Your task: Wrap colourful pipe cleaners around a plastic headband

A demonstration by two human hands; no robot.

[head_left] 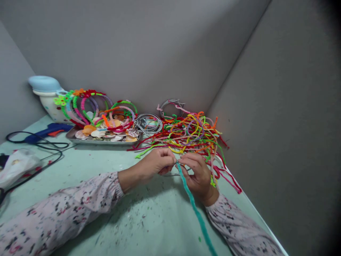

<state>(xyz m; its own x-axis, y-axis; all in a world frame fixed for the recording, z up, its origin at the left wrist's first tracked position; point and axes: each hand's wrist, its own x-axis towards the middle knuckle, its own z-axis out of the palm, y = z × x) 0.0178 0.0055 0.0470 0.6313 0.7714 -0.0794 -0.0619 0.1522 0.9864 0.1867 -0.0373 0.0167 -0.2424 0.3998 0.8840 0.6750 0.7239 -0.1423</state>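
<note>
A long teal pipe cleaner [195, 206] runs from between my fingertips down toward the front edge of the view. Its upper end is pinched between my left hand [159, 162], whose fingers are curled closed, and my right hand [198, 175], whose thumb and fingertips meet it from the other side. Thin grey wire [173, 174] shows just below my hands; its course behind the fingers is hidden. Close behind my right hand spreads a tangled heap of coloured pipe cleaners [186, 133].
A metal tray [106, 142] holds shells and fuzzy coloured headbands [85, 106]. Coiled wire [149, 123] lies beside it. At left are a blue glue gun [39, 134], its black cord [57, 151], a white plastic bag [20, 165] and a blue-lidded container [49, 97]. Grey walls enclose the table.
</note>
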